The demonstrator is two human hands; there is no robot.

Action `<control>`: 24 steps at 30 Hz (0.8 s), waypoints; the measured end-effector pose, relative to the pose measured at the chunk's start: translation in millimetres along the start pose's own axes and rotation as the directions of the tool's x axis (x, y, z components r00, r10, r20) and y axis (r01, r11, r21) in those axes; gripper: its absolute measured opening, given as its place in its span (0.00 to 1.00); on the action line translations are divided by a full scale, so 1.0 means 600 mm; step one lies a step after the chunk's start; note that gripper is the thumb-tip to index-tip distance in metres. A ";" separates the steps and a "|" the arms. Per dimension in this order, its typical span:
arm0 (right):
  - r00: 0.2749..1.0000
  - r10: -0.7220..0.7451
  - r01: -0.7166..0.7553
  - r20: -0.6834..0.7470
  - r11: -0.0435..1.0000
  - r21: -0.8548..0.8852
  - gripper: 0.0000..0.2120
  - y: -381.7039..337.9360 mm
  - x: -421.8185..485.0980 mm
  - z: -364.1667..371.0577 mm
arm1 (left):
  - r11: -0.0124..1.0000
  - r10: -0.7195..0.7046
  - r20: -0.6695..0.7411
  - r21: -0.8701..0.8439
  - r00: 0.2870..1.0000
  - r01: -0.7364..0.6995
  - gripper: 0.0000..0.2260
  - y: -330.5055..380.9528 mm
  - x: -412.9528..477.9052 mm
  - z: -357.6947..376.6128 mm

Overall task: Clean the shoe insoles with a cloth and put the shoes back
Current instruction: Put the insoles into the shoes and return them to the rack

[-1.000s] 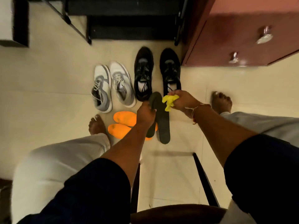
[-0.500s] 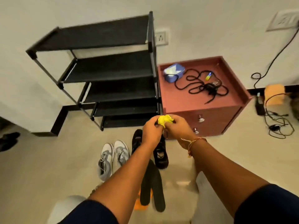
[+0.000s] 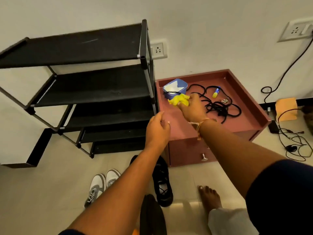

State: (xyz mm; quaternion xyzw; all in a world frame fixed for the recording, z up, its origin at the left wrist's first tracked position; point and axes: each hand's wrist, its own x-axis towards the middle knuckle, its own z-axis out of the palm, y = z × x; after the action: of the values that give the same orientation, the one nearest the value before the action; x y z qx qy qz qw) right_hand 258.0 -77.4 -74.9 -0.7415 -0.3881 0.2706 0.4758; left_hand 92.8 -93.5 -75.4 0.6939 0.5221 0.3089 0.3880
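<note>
**Yellow cloth held over the red cabinet top**

Far left, a black shoe rack [image 3: 94,92] is seen against the wall, shelves bare. On the floor below it, a pair of grey-white sneakers [image 3: 100,185] is lined up, with a black shoe [image 3: 162,184] just beside them to the right and dark insoles [image 3: 152,216] lying near the bottom edge. The left hand [image 3: 156,131] is held in the air, fingers loosely curled around nothing, palm empty. Just right of it, the right hand [image 3: 191,107] is stretched over the red cabinet [image 3: 179,131], and the yellow cloth [image 3: 178,99] is pinched at the fingertips, bunched and sticking out ahead of them toward a blue box [image 3: 176,88]. Whether the cloth is touching the cabinet top can't be made out. Further right, a tangle of black cable [image 3: 218,106] is spread out.
</note>
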 end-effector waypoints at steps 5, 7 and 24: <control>0.988 -0.106 0.087 -0.114 0.983 -0.160 0.16 -0.015 0.180 0.042 | 1.000 0.029 -0.063 -0.006 0.998 -0.029 0.15 -0.097 0.060 -0.009; 0.972 -0.187 0.144 -0.143 0.952 -0.270 0.15 -0.011 0.244 0.065 | 1.000 0.026 -0.071 0.009 0.997 -0.025 0.14 -0.143 0.085 -0.011; 0.956 -0.283 0.217 -0.079 0.862 -0.458 0.14 0.032 0.175 0.096 | 0.990 -0.143 0.005 0.006 0.990 0.143 0.15 -0.266 0.025 -0.030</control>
State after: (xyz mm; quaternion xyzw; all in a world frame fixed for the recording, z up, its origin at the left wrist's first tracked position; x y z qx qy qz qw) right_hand 277.9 33.9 -119.2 -0.7911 -0.4973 0.0566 0.3516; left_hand 4.1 -50.3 -203.4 0.6564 0.5704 0.2770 0.4088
